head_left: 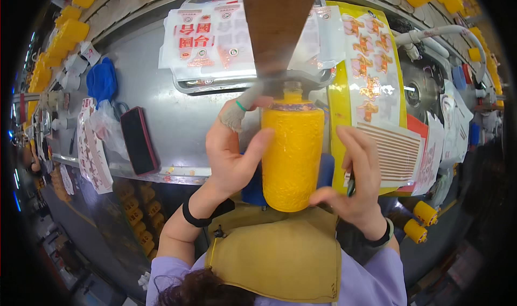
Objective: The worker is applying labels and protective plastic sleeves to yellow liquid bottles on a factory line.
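A yellow bottle (292,155) with an embossed surface and a clear neck stands out in front of my body, above the table's near edge. A dark patterned band (293,106) circles its shoulder. My left hand (232,150) grips the bottle's left side, thumb against the wall and a finger in a whitish cloth sleeve (233,117) reaching toward the shoulder. On the other side, my right hand (361,182) has its thumb tip at the bottle's lower right edge. A slim dark tool (351,185) shows in the right palm; its kind is unclear.
Printed transfer sheets (202,39) lie on a metal tray (207,85). At right are a yellow sheet (338,90) with foil decals and a brown-striped sheet (393,150). A phone (139,140) and blue cloth (102,80) lie left. A blurred brown post (277,26) hangs overhead.
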The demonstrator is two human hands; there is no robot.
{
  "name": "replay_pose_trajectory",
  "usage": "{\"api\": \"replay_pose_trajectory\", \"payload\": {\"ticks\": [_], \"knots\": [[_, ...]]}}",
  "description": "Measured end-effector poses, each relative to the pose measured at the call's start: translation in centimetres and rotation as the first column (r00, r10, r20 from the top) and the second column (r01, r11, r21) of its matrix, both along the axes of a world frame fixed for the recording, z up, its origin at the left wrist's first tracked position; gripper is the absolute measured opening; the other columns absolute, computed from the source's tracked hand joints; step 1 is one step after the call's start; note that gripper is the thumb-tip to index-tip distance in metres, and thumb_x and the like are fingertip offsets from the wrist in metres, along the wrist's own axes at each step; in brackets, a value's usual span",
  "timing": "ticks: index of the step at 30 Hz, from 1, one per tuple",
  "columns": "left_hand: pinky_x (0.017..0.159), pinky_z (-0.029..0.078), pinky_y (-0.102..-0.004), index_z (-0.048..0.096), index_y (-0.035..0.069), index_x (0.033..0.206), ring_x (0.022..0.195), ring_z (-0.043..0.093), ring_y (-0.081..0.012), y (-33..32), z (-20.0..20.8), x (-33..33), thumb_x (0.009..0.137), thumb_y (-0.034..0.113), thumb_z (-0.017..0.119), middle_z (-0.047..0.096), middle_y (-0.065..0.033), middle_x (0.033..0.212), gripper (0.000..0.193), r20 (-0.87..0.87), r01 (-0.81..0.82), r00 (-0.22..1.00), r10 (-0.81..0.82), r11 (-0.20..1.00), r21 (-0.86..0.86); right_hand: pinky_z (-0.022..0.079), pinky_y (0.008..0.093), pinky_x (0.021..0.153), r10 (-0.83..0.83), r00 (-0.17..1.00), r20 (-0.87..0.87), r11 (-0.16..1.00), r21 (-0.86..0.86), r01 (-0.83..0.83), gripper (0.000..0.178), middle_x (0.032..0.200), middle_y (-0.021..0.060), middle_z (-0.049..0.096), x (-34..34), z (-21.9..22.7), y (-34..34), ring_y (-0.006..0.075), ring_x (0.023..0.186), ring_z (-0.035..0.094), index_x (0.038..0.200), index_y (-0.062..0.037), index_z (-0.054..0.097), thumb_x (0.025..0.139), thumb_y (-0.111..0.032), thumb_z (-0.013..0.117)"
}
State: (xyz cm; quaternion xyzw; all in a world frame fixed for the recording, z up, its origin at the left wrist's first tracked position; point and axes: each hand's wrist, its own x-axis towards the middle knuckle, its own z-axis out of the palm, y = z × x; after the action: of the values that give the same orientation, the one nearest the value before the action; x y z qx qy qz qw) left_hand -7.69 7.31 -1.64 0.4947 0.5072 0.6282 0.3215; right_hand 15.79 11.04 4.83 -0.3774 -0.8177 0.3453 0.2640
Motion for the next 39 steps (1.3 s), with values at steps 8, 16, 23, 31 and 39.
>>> {"api": "replay_pose_trajectory", "payload": {"ticks": [8,16,23,31,39], "knots": [[0.099,0.051,-0.0368,0.06,-0.005,0.136,0.112,0.066,-0.0249,-0.3,-1.1,1.2,0.079,0.005,0.083,0.068,-0.0153,0.123,0.062,-0.013,-0.034,0.999,0.034,0.998,0.046,0.049,0.0357,0.073,0.112,0.991,0.079,0.982,0.145,-0.122,0.064,0.114,0.0093,0.058,-2.5,-0.4,5.0,0.0216,0.078,0.051,0.13,-0.0093,0.07,0.074,-0.036,0.087],[0.091,0.054,-0.0392,0.071,-0.002,0.121,0.101,0.068,-0.0321,-0.5,0.6,1.8,0.074,0.008,0.089,0.072,-0.0174,0.114,0.051,-0.189,-0.147,0.97,0.153,0.988,0.044,0.049,0.0348,0.077,0.16,0.987,0.025,0.987,0.015,-0.16,0.059,0.113,0.0082,0.059,-2.7,-0.9,5.8,0.0229,0.086,0.054,0.127,-0.0108,0.072,0.073,-0.028,0.089],[0.096,0.055,-0.0423,0.072,-0.002,0.117,0.109,0.07,-0.0352,0.2,0.1,1.3,0.077,0.004,0.085,0.073,-0.0186,0.115,0.043,-0.252,-0.101,0.959,0.131,0.986,0.13,0.05,0.0356,0.077,0.239,0.954,0.179,0.971,-0.036,-0.237,0.058,0.115,0.006,0.061,-2.4,0.3,6.8,0.024,0.091,0.057,0.127,-0.0169,0.073,0.071,-0.026,0.087],[0.097,0.054,-0.0431,0.073,-0.002,0.117,0.109,0.069,-0.0354,0.2,-0.1,1.5,0.077,0.001,0.081,0.074,-0.0169,0.115,0.04,-0.224,-0.087,0.968,0.112,0.989,0.119,0.051,0.0364,0.077,0.276,0.939,0.203,0.961,-0.029,-0.276,0.056,0.115,0.0066,0.061,-3.0,0.8,7.3,0.0251,0.091,0.058,0.126,-0.0178,0.074,0.072,-0.028,0.086],[0.097,0.054,-0.0425,0.073,-0.002,0.117,0.11,0.069,-0.0355,0.2,-0.2,1.5,0.079,0.001,0.079,0.074,-0.0172,0.116,0.038,-0.232,-0.084,0.966,0.111,0.989,0.123,0.051,0.0366,0.076,0.268,0.942,0.204,0.963,-0.022,-0.269,0.057,0.115,0.0073,0.061,-2.9,0.8,7.2,0.0252,0.087,0.058,0.127,-0.0178,0.074,0.073,-0.028,0.086]]}}
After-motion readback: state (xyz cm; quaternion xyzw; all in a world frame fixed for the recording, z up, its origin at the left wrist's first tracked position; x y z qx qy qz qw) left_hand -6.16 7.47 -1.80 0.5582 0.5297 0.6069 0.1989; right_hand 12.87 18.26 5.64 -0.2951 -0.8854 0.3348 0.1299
